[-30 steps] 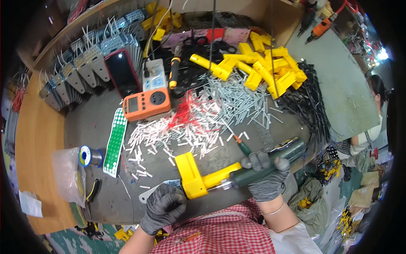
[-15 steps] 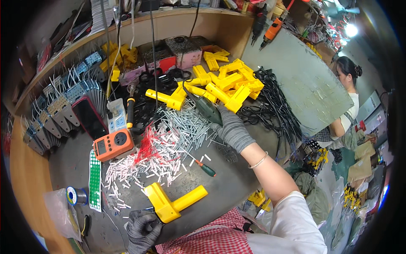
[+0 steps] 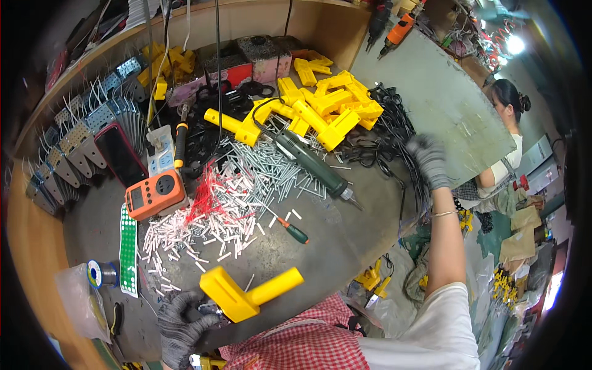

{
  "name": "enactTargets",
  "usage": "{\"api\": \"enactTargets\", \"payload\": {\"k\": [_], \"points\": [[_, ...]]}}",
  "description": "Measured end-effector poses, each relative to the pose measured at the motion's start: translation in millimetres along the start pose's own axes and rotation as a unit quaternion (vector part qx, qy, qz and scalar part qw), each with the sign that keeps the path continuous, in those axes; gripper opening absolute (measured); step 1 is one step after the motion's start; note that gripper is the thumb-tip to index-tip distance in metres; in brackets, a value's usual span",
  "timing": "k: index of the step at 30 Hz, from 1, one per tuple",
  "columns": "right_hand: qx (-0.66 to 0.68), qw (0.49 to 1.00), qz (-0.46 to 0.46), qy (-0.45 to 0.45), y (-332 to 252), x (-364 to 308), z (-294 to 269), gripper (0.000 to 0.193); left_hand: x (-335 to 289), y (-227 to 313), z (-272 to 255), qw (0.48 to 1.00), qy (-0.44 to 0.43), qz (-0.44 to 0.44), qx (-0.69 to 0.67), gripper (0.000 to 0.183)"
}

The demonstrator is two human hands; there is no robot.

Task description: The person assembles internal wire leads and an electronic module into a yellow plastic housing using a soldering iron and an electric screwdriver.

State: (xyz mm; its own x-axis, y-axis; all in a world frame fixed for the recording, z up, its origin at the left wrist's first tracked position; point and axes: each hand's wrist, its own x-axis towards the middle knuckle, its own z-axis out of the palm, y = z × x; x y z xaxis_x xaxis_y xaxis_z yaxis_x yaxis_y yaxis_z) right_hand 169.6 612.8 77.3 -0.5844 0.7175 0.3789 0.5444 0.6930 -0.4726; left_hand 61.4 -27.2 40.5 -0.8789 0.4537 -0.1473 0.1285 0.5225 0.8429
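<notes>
Two gloved hands are working well apart now: the left hand (image 3: pixel 180 320) is closing around the base of a yellow plastic housing (image 3: pixel 245 293) at the near edge of the desk (image 3: pixel 345 240), while the right hand (image 3: pixel 428 161) is stretching out toward the tangle of black cables (image 3: pixel 394 132) at the far right, fingers loosely curled and not gripping anything that is showing. A second ago that right hand was clamping the green electric screwdriver (image 3: pixel 311 165) against the housing; half a second ago it was carrying the tool up toward the pile, and now the screwdriver is lying free on the desk among the white pins (image 3: pixel 246 179), its tip pointing down and right. That is suggesting the driving step on this housing is finished and the free hand is moving on to a cable. Meanwhile the housing is staying where it was, tilted with its handle pointing up and right. Beyond it, a small green-handled screwdriver (image 3: pixel 293 230) is lying beside the scattered pins, an orange meter (image 3: pixel 155 194) is sitting to the left near a phone (image 3: pixel 120 154), and a heap of yellow housings (image 3: pixel 327 102) is crowding the back. Loose pins and the dropped tool are lying between the two hands, and another person (image 3: pixel 505 142) is working behind a grey panel (image 3: pixel 441 98) to the right.
</notes>
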Motion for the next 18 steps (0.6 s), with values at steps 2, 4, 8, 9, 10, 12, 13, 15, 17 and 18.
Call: {"api": "enactTargets", "payload": {"k": [2, 4, 8, 9, 10, 12, 13, 15, 17, 18], "points": [[-0.027, 0.991, -0.06, 0.118, -37, 3, -19, 0.025, -8, 9, 2, 0.997, 0.008, 0.052, 0.062, 0.059], [-0.066, 0.986, -0.048, -0.147, -47, 6, -28, 0.024, -19, 13, 11, 0.982, 0.049, 0.136, 0.12, 0.053], [0.447, 0.799, 0.189, -0.356, -150, -72, -30, 0.026, -25, 6, 37, 0.97, 0.045, 0.198, 0.135, 0.063], [0.485, 0.769, 0.205, -0.361, -153, -97, -21, 0.03, -27, 11, 37, 0.972, 0.047, 0.182, 0.139, 0.063], [0.481, 0.751, 0.231, -0.39, -135, -122, -10, 0.032, -24, 18, 36, 0.963, 0.032, 0.194, 0.183, 0.071], [0.34, 0.843, 0.195, -0.369, -115, -174, 9, 0.029, -12, 26, 33, 0.953, 0.015, 0.2, 0.225, 0.079], [0.206, 0.897, 0.062, -0.385, -106, -185, 18, 0.029, -7, 27, 32, 0.943, 0.01, 0.224, 0.246, 0.081], [0.073, 0.93, -0.033, -0.358, -119, -198, 8, 0.029, 1, 28, 30, 0.94, -0.022, 0.232, 0.251, 0.079], [0.072, 0.941, -0.075, -0.321, -150, -219, -10, 0.023, 3, 17, 31, 0.946, -0.034, 0.235, 0.222, 0.077], [0.074, 0.94, -0.075, -0.326, -173, -222, -13, 0.023, 4, 15, 30, 0.949, -0.045, 0.248, 0.192, 0.075]]}}
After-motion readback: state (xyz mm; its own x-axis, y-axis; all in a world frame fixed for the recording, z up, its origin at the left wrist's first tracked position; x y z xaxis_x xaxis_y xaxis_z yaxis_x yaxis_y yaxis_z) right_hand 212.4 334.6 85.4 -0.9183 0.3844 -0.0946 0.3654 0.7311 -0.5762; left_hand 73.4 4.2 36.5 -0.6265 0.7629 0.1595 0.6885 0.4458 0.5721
